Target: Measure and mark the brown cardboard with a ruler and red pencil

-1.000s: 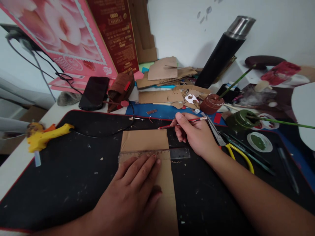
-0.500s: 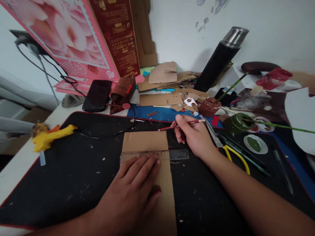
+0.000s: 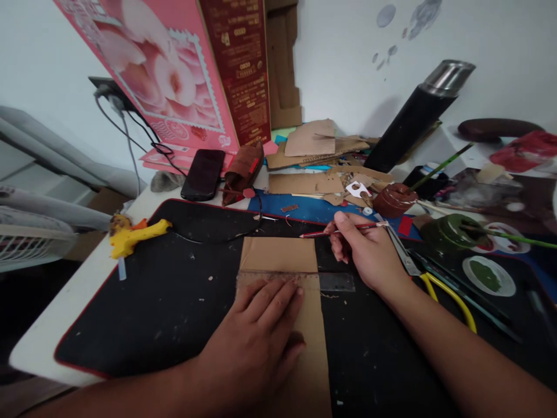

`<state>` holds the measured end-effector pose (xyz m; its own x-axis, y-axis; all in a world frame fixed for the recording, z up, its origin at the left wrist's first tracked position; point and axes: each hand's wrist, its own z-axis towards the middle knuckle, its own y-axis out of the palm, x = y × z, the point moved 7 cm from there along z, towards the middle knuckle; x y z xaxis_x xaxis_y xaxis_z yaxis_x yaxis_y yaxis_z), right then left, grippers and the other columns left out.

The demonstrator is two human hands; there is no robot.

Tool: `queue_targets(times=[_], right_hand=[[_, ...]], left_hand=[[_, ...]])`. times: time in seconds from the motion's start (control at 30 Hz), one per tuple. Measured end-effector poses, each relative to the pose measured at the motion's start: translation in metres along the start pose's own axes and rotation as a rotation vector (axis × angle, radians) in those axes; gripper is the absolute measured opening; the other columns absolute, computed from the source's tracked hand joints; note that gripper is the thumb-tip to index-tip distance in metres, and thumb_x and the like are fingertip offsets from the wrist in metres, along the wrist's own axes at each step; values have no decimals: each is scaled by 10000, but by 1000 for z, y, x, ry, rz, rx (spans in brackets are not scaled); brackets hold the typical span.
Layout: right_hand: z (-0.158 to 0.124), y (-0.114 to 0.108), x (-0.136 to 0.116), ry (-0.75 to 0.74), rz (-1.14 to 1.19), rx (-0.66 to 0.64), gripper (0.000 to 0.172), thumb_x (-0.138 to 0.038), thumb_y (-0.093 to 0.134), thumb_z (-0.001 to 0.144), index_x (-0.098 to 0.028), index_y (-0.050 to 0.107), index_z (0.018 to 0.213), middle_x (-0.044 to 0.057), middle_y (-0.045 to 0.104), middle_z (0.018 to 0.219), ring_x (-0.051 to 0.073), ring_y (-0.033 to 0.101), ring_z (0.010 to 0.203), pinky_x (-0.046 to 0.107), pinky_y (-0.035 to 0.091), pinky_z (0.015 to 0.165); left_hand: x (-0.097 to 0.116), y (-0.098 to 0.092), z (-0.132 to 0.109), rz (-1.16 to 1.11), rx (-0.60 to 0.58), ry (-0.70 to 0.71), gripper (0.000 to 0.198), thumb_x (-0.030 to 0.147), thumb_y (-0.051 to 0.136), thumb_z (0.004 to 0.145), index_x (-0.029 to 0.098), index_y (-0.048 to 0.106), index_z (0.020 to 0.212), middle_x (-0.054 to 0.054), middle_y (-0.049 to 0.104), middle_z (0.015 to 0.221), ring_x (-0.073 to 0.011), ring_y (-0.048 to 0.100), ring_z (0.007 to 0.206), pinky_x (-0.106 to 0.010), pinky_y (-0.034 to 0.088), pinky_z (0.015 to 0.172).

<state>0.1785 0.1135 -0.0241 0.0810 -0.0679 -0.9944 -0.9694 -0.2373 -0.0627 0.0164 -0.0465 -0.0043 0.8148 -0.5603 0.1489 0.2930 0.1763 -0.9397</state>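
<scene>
A strip of brown cardboard lies on the black mat. Across it lies a clear ruler. My left hand lies flat on the cardboard, fingers stretched out, fingertips pressing the ruler's near edge. My right hand rests on the mat just right of the cardboard, closed on a red pencil whose tip points left, beyond the cardboard's far right corner.
A yellow glue gun lies at the mat's left edge, its cable running back. Yellow-handled scissors, brushes and paint lids crowd the right. A phone, cardboard scraps, a black flask and a pink box stand behind.
The camera has swung left, so everything sits further right in view. Both hands keep their places on the ruler and the pencil.
</scene>
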Motion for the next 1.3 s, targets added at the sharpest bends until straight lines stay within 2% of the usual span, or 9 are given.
queue_targets(times=[0.13, 0.47, 0.7, 1.17, 1.3], right_hand=[[0, 0, 2, 14, 15, 7, 484, -659, 697, 981, -202, 718, 823, -30, 572, 551, 119, 521, 456, 240, 380, 421], [0, 0, 2, -1, -4, -9, 481, -649, 677, 1001, -204, 722, 824, -30, 571, 547, 123, 524, 467, 241, 391, 429], [0, 0, 2, -2, -2, -11, 474, -637, 672, 1009, -203, 728, 826, -28, 571, 557, 122, 525, 468, 247, 388, 433], [1, 3, -1, -9, 25, -21, 490, -661, 707, 975, -205, 707, 795, -33, 573, 543, 112, 523, 456, 234, 359, 417], [1, 3, -2, -15, 15, -22, 493, -660, 697, 983, -204, 703, 797, -31, 575, 545, 113, 521, 460, 239, 362, 420]], left_hand=[[0, 2, 0, -11, -14, 2, 491, 466, 556, 1094, 137, 639, 1450, -102, 691, 1446, -263, 597, 1344, -420, 391, 1187], [-1, 0, 1, -14, -6, -2, 467, 447, 496, 1125, 136, 642, 1440, -92, 699, 1441, -255, 600, 1342, -414, 374, 1192], [-1, 1, 0, -2, -19, -5, 489, 454, 557, 1095, 140, 630, 1463, -97, 685, 1459, -262, 593, 1347, -423, 400, 1182], [0, -2, 2, 14, -15, 20, 461, 388, 396, 1155, 122, 651, 1432, -98, 707, 1424, -266, 598, 1309, -429, 394, 1135], [0, -3, 3, 9, 3, 28, 450, 369, 398, 1154, 118, 655, 1425, -101, 711, 1418, -267, 595, 1308, -427, 385, 1136]])
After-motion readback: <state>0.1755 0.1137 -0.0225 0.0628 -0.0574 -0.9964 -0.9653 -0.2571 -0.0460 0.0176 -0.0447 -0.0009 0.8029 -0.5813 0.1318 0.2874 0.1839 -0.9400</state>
